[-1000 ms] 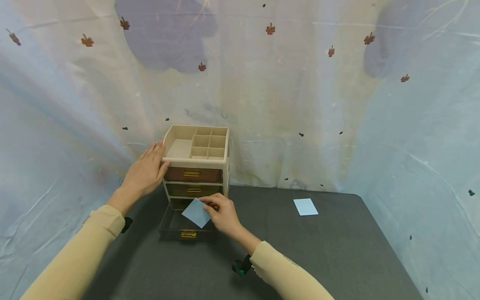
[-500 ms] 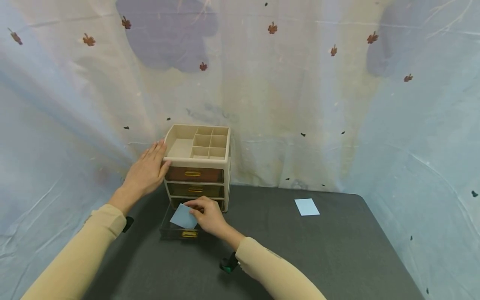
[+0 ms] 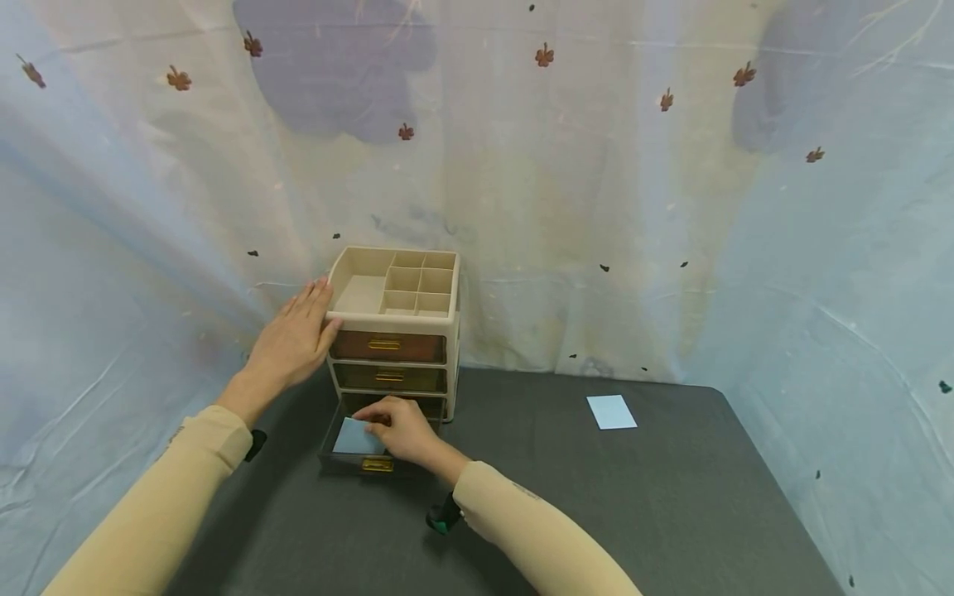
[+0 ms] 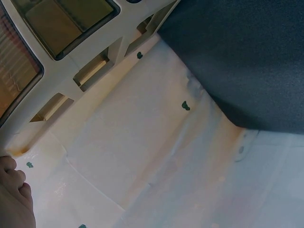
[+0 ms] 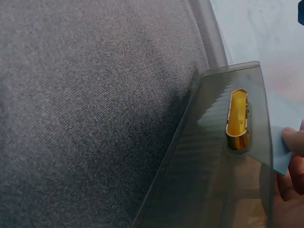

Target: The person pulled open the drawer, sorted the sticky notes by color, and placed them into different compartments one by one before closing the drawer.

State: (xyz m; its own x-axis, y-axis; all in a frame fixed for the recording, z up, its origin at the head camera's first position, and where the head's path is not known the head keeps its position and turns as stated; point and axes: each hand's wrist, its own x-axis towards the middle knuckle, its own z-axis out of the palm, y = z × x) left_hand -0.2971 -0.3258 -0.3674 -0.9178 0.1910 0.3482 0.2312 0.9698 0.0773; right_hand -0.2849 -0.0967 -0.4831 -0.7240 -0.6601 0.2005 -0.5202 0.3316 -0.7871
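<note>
A beige desktop drawer organizer [image 3: 392, 323] stands on the dark cloth, its bottom drawer [image 3: 344, 465] pulled out. My left hand [image 3: 289, 343] rests with straight fingers against the organizer's left side; in the left wrist view only part of that hand [image 4: 16, 197] shows at the edge. My right hand [image 3: 405, 430] pinches a square blue paper [image 3: 355, 438] at its right side, holding it down inside the drawer. In the right wrist view the paper [image 5: 281, 126] and fingers are behind the translucent drawer front [image 5: 213, 142] with its gold handle [image 5: 237, 114].
Another light blue paper square [image 3: 612, 411] lies on the dark table [image 3: 671, 497] to the right. The organizer's top has open compartments, and its upper brown drawers [image 3: 387, 347] are closed. A patterned curtain [image 3: 522, 207] hangs behind and along the sides.
My right hand has moved left and slightly down with the blue paper, from above the drawer's right part into the drawer. The left hand stays on the organizer.
</note>
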